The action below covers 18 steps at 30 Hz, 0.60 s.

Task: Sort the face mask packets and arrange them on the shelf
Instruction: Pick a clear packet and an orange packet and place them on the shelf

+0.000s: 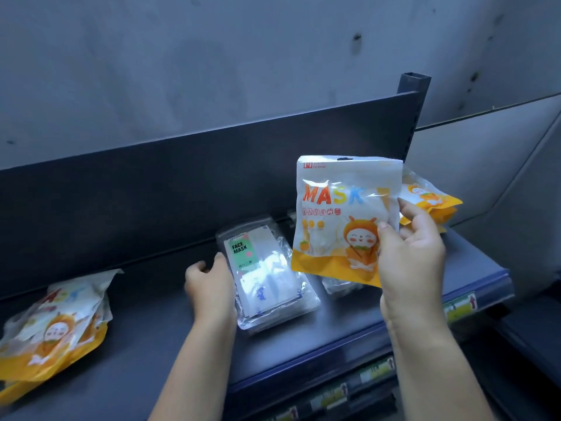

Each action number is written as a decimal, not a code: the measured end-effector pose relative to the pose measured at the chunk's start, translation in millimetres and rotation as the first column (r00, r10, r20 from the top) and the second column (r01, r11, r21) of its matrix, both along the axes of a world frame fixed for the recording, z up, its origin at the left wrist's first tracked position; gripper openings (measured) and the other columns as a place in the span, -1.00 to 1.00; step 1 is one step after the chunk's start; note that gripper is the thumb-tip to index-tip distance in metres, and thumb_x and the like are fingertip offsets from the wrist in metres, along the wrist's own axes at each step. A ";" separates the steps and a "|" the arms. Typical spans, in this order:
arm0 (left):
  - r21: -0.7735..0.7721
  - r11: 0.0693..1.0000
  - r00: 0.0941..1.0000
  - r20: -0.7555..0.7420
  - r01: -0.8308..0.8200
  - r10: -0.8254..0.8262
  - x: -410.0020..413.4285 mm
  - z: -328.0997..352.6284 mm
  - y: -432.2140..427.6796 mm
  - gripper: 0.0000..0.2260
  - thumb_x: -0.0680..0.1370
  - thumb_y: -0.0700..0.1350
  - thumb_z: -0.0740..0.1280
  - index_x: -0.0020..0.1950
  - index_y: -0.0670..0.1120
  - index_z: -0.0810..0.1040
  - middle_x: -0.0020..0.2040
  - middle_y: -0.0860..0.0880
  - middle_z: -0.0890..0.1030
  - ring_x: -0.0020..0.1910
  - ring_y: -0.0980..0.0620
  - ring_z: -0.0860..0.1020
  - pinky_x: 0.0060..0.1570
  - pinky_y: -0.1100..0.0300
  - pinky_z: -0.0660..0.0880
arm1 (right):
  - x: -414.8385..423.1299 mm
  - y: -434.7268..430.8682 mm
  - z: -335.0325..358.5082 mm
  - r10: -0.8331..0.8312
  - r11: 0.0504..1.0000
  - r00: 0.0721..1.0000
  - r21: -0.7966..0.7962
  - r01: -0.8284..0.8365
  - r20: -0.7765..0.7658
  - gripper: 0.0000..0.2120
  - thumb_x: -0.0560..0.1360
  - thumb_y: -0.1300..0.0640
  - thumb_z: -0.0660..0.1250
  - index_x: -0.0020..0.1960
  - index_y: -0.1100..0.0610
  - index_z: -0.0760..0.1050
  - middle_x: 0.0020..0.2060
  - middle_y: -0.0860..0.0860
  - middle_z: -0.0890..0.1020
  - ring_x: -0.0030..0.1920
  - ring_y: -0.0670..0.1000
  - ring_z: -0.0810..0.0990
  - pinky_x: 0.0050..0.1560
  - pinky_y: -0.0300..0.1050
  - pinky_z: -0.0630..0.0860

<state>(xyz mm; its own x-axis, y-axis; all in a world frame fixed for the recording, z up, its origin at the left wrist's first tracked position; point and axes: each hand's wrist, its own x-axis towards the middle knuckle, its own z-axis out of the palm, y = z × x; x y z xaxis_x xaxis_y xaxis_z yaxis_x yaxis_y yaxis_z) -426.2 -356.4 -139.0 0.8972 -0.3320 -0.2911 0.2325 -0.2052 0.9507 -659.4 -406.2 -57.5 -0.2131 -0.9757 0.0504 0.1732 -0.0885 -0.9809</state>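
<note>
Orange MASK packet (pixel 340 217) is up in the air, held upright above the right half of the dark shelf (pixel 151 344), printed face toward the camera with a cartoon figure and yellow band along the bottom. The right hand (pixel 409 250) has it by the lower right edge: thumb pressed on the front, fingers (pixel 408 208) curled round behind, clamped on the packet.

Down on the shelf, the clear FACE MASK packet (pixel 267 275) lies flat near the middle, green label at its far end, white masks showing through the plastic. The left hand (pixel 209 287) sits right against that packet's left edge, thumb touching the plastic, fingers curled. Whether they actually grip it or only rest there, I cannot tell; the hand is blurred.

Over at the far left, a stack of orange packets (pixel 54 323) lies fanned out, well apart from the clear one. At the right end, more orange packets (pixel 431 202) are piled behind the right hand, partly hidden by it. A second clear packet (pixel 340 287) peeks out beneath the lifted one, just beside the first.

Behind it all runs the dark back panel (pixel 182 183), and price labels (pixel 458 308) line the shelf's front edge.
</note>
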 end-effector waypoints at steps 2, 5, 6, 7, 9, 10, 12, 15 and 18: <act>0.040 0.998 0.985 0.163 0.046 -0.052 -5.0 11.9 9.3 -0.55 0.56 0.17 0.32 0.39 0.00 0.48 0.34 0.01 0.52 0.22 -0.05 0.53 0.16 0.02 0.46 | -0.6 -4.8 0.7 0.012 1.000 0.998 0.021 -0.013 0.056 -0.69 0.65 0.26 0.32 0.27 -0.08 0.54 -0.06 0.00 0.78 -0.06 -0.05 0.77 -0.20 -0.08 0.69; -0.048 0.986 0.925 0.357 0.158 -0.131 -26.4 43.7 16.3 -0.79 0.61 0.11 0.26 0.10 0.04 0.59 0.03 0.03 0.62 0.08 0.07 0.56 0.08 -0.02 0.54 | -4.7 -18.3 1.3 0.066 0.995 0.987 0.064 -0.076 0.148 -0.68 0.64 0.32 0.31 0.31 0.03 0.58 0.00 0.02 0.78 0.01 0.00 0.77 -0.10 -0.08 0.70; -0.074 0.970 0.900 0.396 0.231 -0.184 -37.6 57.9 13.3 -0.79 0.63 0.09 0.24 0.00 0.01 0.59 -0.10 -0.01 0.62 -0.10 0.10 0.54 -0.06 0.01 0.53 | -7.7 -24.6 1.5 0.096 0.992 0.983 0.066 -0.108 0.154 -0.67 0.63 0.34 0.31 0.32 0.06 0.58 0.01 0.02 0.78 0.03 0.01 0.76 -0.06 -0.06 0.70; -0.080 0.947 0.870 0.426 0.310 -0.249 -49.8 70.9 7.1 -0.76 0.66 0.08 0.23 -0.07 0.01 0.60 -0.15 -0.01 0.63 -0.21 0.10 0.52 -0.16 0.06 0.52 | -11.7 -32.1 2.0 0.125 0.989 0.980 0.063 -0.137 0.157 -0.67 0.63 0.35 0.30 0.32 0.08 0.58 0.01 0.03 0.78 0.04 0.03 0.76 -0.01 -0.01 0.70; -0.085 0.889 0.821 0.433 0.449 -0.373 -76.7 92.3 -10.9 -0.76 0.68 0.04 0.24 -0.09 0.06 0.65 -0.18 0.10 0.69 -0.27 0.14 0.56 -0.23 0.20 0.52 | -24.2 -48.5 3.6 0.190 0.978 0.972 0.057 -0.199 0.137 -0.66 0.63 0.37 0.29 0.33 0.10 0.58 -0.02 0.03 0.78 0.02 0.03 0.77 -0.01 0.04 0.71; -0.098 0.861 0.807 0.413 0.499 -0.421 -89.1 98.6 -22.2 -0.78 0.68 0.01 0.27 -0.06 0.06 0.67 -0.18 0.13 0.71 -0.26 0.18 0.60 -0.25 0.29 0.53 | -32.8 -58.7 3.0 0.221 0.972 0.970 0.056 -0.227 0.098 -0.65 0.64 0.37 0.28 0.34 0.10 0.57 -0.03 0.02 0.79 -0.01 0.01 0.77 -0.08 -0.01 0.72; -0.119 0.834 0.802 0.373 0.539 -0.466 -111.4 104.4 -47.0 -0.87 0.65 -0.07 0.36 -0.01 0.04 0.71 -0.13 0.12 0.75 -0.18 0.19 0.68 -0.24 0.35 0.57 | -50.1 -80.5 1.4 0.269 0.963 0.961 0.045 -0.267 -0.057 -0.65 0.66 0.30 0.27 0.36 0.00 0.54 -0.02 -0.01 0.78 -0.02 0.00 0.77 -0.14 -0.01 0.72; -0.112 0.856 0.825 0.356 0.505 -0.439 -139.5 103.8 -81.4 -0.89 0.60 -0.15 0.43 0.01 0.05 0.72 -0.10 0.06 0.76 -0.12 0.11 0.73 -0.19 0.15 0.66 | -74.0 -113.0 10.2 0.272 0.960 0.896 0.032 -0.278 -0.351 -0.62 0.58 0.08 0.29 0.36 -0.20 0.51 0.12 -0.11 0.73 0.08 -0.02 0.73 0.05 0.14 0.69; -0.127 0.871 0.844 0.346 0.474 -0.409 -164.1 101.8 -110.8 -0.87 0.57 -0.17 0.44 0.01 0.06 0.71 -0.13 0.06 0.76 -0.25 0.17 0.69 -0.33 0.31 0.53 | -96.2 -151.0 17.0 0.305 0.947 0.860 0.039 -0.318 -0.409 -0.58 0.58 0.10 0.26 0.40 -0.18 0.51 0.20 -0.11 0.70 0.12 -0.03 0.71 -0.02 0.07 0.72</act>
<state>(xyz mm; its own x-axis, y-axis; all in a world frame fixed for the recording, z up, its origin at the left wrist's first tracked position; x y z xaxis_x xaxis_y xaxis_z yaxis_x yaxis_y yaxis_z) -590.3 -467.2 -37.2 0.6725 -0.7355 0.0816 -0.1377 -0.0161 0.9903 -755.6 -557.2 -40.5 0.1472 -0.9845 0.0954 -0.2146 -0.1259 -0.9686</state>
